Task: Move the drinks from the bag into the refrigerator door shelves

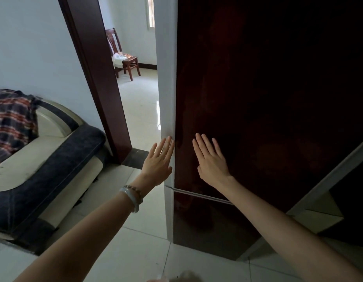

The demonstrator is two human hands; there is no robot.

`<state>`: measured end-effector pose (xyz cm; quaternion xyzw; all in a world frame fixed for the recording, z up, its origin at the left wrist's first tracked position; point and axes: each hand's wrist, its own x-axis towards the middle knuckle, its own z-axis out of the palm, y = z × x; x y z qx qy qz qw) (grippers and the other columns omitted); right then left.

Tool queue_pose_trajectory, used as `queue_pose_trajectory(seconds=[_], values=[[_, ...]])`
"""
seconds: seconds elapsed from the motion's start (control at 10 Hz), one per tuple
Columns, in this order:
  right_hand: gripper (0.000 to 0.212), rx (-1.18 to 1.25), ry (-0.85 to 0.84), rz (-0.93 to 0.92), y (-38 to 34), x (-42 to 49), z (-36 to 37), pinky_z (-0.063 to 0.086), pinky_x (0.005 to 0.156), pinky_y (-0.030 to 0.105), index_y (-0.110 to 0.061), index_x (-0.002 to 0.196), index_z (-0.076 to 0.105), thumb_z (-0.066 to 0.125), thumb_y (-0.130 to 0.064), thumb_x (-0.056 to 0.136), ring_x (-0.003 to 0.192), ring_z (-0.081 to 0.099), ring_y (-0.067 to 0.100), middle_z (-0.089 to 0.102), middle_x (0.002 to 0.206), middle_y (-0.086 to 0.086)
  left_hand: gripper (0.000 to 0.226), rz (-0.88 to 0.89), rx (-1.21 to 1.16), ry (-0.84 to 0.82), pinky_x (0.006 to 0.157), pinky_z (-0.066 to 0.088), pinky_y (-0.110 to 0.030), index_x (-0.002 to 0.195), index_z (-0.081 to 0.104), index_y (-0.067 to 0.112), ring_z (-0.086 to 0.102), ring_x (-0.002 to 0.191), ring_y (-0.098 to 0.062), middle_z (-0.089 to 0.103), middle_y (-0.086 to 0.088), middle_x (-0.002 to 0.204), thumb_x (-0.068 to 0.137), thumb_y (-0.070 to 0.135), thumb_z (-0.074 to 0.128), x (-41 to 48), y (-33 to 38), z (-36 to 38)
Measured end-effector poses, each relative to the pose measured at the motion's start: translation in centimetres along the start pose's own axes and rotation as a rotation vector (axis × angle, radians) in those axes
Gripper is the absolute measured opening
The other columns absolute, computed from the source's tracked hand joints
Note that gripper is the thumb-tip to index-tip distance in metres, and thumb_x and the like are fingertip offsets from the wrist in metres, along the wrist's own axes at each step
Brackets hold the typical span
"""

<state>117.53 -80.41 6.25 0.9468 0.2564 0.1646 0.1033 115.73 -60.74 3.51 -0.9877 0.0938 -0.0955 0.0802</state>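
**Now: both hands open at the fridge**

Head view. The fridge (258, 88) stands straight ahead of you, just right of a doorway (135, 88). Its dark red door front faces you, with a white side (166, 78) along its left. Your right hand (212, 161) lies flat against the door front, fingers (203, 143) straight and slightly spread, holding nothing. Your left hand (158, 161) reaches to the front-left corner, fingers straight and close together, tips touching the white edge; it holds nothing either. Two bracelets (133, 198) ring your left wrist. A silver strip (196, 193) crosses the front just below your hands. A sofa (54, 159) with a plaid blanket (11, 117) sits to your left on the pale tiled floor (139, 241). Through the doorway stands a wooden chair (125, 58).
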Motion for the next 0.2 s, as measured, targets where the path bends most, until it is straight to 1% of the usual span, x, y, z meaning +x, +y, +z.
queue_pose_trajectory(seconds=[0.1, 0.2], values=[[0.085, 0.095, 0.008, -0.005, -0.4, -0.2, -0.4, 0.01, 0.116, 0.047, -0.006, 0.146, 0.018, 0.066, -0.02, 0.077, 0.143, 0.009, 0.029, 0.013, 0.155, 0.016, 0.082, 0.01, -0.019, -0.029, 0.115, -0.006, -0.041, 0.144, -0.017, 0.009, -0.019, 0.14, -0.026, -0.015, -0.011, 0.155, 0.094, 0.039, 0.041, -0.2, -0.1, -0.6], [0.077, 0.258, -0.097, 0.023, -0.8, -0.7, -2.1, 0.001, 0.116, 0.041, -0.01, 0.148, 0.007, 0.055, -0.018, 0.088, 0.144, -0.003, 0.027, 0.0, 0.157, 0.014, 0.079, 0.02, -0.077, -0.06, 0.115, -0.002, -0.04, 0.146, -0.011, 0.009, -0.013, 0.143, -0.025, -0.008, -0.01, 0.157, 0.094, 0.036, 0.042, -0.8, -0.3, -2.1]])
